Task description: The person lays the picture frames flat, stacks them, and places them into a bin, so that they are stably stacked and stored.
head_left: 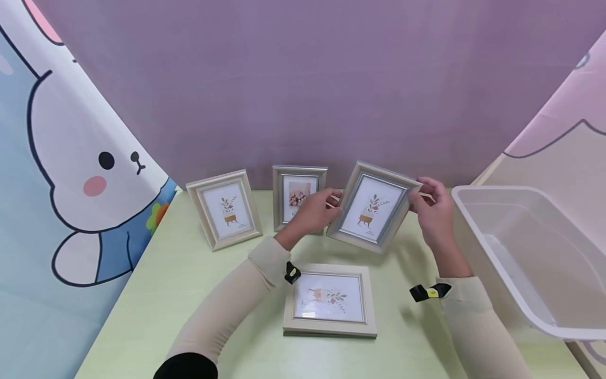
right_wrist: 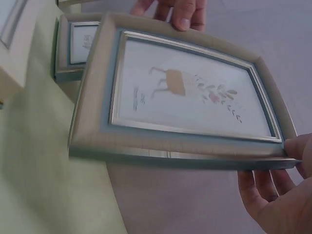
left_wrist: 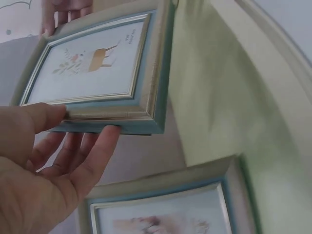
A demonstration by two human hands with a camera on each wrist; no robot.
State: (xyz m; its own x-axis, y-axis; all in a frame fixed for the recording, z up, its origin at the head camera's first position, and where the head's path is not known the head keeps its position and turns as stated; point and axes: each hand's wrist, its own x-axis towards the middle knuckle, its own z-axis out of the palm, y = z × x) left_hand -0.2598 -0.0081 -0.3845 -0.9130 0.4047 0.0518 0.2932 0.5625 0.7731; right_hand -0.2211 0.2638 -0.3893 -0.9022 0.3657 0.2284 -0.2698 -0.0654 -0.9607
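Observation:
Both hands hold a grey-blue picture frame [head_left: 371, 209] with a plant-pot print, tilted and raised above the table. My left hand [head_left: 313, 211] pinches its left edge, thumb in front and fingers behind, as the left wrist view shows with the picture frame [left_wrist: 97, 63]. At the upper right edge, my right hand [head_left: 433, 210] grips it the same way; the right wrist view shows the thumb on the front of the picture frame [right_wrist: 195, 92]. Behind the left hand stands a smaller grey frame [head_left: 299, 195] with a floral photo, partly hidden.
A cream picture frame [head_left: 226, 209] stands at the back left. Another cream frame [head_left: 330, 300] lies face up near the front, seemingly on top of a further one. A white plastic bin [head_left: 487, 252] stands on the right. A purple backdrop [head_left: 303, 89] rises behind the table [head_left: 156, 316].

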